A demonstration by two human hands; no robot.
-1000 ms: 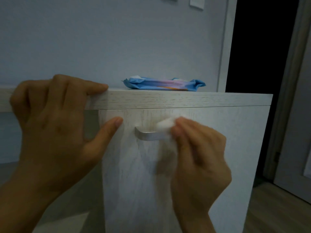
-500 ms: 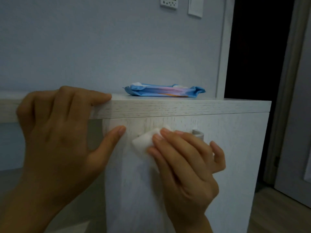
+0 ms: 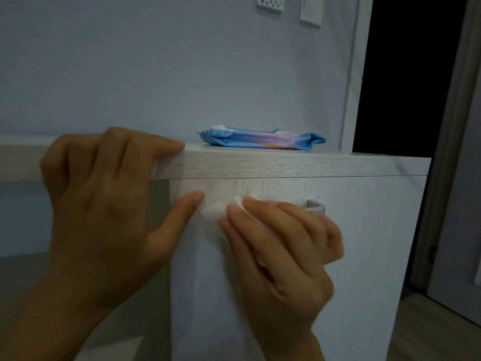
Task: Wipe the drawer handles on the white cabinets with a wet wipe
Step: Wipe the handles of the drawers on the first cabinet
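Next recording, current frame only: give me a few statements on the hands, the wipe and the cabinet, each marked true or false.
1. The right hand holds a white wet wipe against the drawer handle. True.
2. The left hand holds the blue pack of wipes. False: it grips the edge of the cabinet top; the pack lies on that top, untouched.
3. Only the right end of the handle shows, past the right hand. True.
4. The doorway on the right is brightly lit. False: it is dark.
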